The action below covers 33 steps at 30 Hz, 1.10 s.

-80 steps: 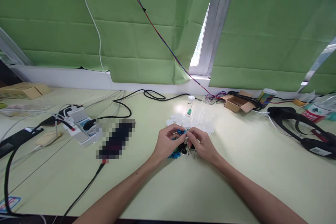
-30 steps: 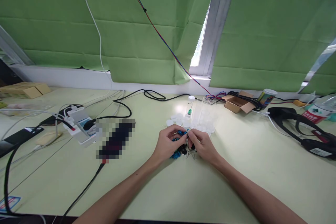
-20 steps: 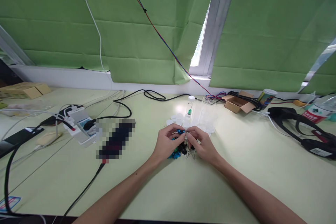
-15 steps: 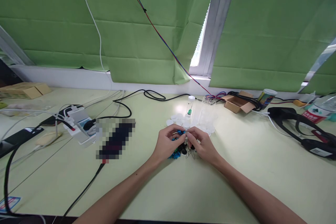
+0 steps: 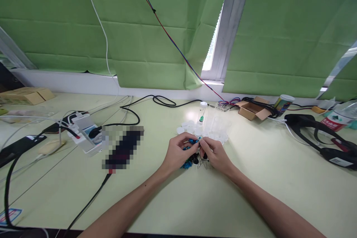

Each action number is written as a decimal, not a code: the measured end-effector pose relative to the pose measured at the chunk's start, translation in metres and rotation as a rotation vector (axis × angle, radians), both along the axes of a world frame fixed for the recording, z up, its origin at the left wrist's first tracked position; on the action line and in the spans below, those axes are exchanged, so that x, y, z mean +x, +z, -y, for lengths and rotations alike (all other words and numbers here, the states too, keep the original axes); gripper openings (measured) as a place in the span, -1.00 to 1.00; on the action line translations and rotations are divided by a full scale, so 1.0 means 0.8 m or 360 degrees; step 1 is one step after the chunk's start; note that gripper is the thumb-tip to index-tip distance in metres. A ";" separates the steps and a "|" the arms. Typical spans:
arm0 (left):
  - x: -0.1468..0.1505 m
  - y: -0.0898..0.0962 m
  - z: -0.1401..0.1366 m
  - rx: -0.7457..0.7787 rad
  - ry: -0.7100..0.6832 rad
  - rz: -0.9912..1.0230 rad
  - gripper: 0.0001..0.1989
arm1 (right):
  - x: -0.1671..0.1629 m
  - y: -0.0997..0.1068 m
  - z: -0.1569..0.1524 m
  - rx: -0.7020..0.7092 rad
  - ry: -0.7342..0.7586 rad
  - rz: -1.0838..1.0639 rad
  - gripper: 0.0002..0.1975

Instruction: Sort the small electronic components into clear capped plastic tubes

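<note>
My left hand (image 5: 178,151) is closed, and a small blue part (image 5: 192,141) shows between its thumb and fingers. My right hand (image 5: 216,152) meets it with pinched fingertips at another bit of blue; the tips hide most of what they grip. Below the hands lies a pile of blue parts (image 5: 186,164) and black parts (image 5: 194,159), some with thin metal legs like electronic components. Just beyond the fingers are several round white lids (image 5: 189,124) and clear tubes (image 5: 216,123). One capped tube (image 5: 202,109) stands upright with a green piece inside.
At the left are a white power strip (image 5: 83,130), cables and a dark device (image 5: 124,148) blurred out in blocks. An open cardboard box (image 5: 252,111), a printed can (image 5: 283,103), a black headset (image 5: 320,134) and a bottle (image 5: 336,117) stand to the right.
My right fingertips have shifted slightly, and more blue shows between the two hands. The left hand has stayed nearly still.
</note>
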<state>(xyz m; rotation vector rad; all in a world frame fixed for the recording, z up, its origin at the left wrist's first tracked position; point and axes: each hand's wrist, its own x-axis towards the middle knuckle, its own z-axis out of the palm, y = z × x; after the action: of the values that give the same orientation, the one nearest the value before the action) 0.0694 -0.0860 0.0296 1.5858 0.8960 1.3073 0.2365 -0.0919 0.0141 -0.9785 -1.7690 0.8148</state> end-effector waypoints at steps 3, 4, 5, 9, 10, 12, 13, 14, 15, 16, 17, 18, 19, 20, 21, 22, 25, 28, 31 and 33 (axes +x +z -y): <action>0.000 0.000 0.000 -0.0006 -0.0010 0.0014 -0.84 | -0.001 0.000 0.000 0.0008 -0.0015 0.0022 -0.50; 0.001 0.000 0.000 -0.0009 -0.0014 0.0021 -0.84 | -0.001 0.000 -0.001 0.0008 -0.0016 0.0022 -0.49; 0.001 0.001 0.000 -0.0012 -0.0018 0.0025 -0.85 | -0.001 0.000 -0.001 0.0005 -0.0017 0.0020 -0.49; 0.001 0.002 0.002 -0.0012 -0.0019 0.0021 -0.85 | -0.002 -0.001 -0.001 -0.0004 -0.0025 0.0008 -0.48; 0.001 0.002 0.002 -0.0011 -0.0016 0.0018 -0.86 | -0.002 -0.002 -0.001 -0.0007 -0.0027 0.0010 -0.48; 0.001 0.002 0.002 -0.0005 -0.0012 0.0016 -0.85 | -0.002 -0.002 -0.001 -0.0007 -0.0036 0.0017 -0.48; 0.001 0.003 0.002 -0.0003 -0.0009 0.0016 -0.85 | -0.002 -0.002 -0.001 -0.0003 -0.0042 0.0020 -0.48; 0.001 0.003 0.002 -0.0001 -0.0002 0.0017 -0.85 | -0.001 -0.002 -0.001 0.0002 -0.0045 0.0016 -0.49; 0.001 0.004 0.002 0.0000 0.0007 0.0020 -0.85 | -0.001 -0.001 0.000 0.0004 -0.0041 0.0004 -0.51; 0.001 0.004 0.002 -0.0004 0.0017 0.0024 -0.85 | -0.001 -0.001 0.000 0.0001 -0.0030 -0.0016 -0.55; 0.001 0.005 0.002 -0.0013 0.0030 0.0029 -0.84 | -0.001 0.000 0.001 -0.0010 -0.0013 -0.0038 -0.60; 0.001 0.005 0.002 -0.0023 0.0042 0.0037 -0.84 | -0.001 0.001 0.001 -0.0022 0.0004 -0.0060 -0.66; 0.001 0.005 0.002 -0.0034 0.0049 0.0045 -0.84 | -0.002 0.002 0.001 -0.0034 0.0019 -0.0076 -0.70; 0.000 0.005 0.002 -0.0041 0.0052 0.0053 -0.84 | -0.002 0.002 0.002 -0.0043 0.0029 -0.0083 -0.72; 0.000 0.004 0.001 -0.0044 0.0053 0.0059 -0.84 | -0.002 0.002 0.002 -0.0047 0.0031 -0.0085 -0.73; 0.000 0.004 0.001 -0.0044 0.0051 0.0062 -0.84 | -0.002 0.003 0.002 -0.0046 0.0030 -0.0084 -0.73; -0.001 0.002 0.001 -0.0042 0.0034 0.0046 -0.86 | -0.002 0.002 0.003 -0.0046 0.0047 -0.0096 -0.74; -0.001 0.001 0.001 -0.0025 0.0027 0.0036 -0.88 | -0.001 0.002 0.003 -0.0055 0.0072 -0.0102 -0.73; 0.000 0.001 0.000 -0.0008 0.0014 0.0037 -0.89 | -0.001 0.001 0.003 -0.0040 0.0058 -0.0081 -0.70; 0.000 0.000 0.000 -0.0003 0.0002 0.0039 -0.90 | -0.001 0.001 0.002 -0.0016 0.0037 -0.0057 -0.65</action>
<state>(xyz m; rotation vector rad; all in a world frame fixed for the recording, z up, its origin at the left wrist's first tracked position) 0.0694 -0.0860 0.0299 1.5644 0.8833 1.3237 0.2359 -0.0936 0.0152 -0.9456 -1.7504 0.8515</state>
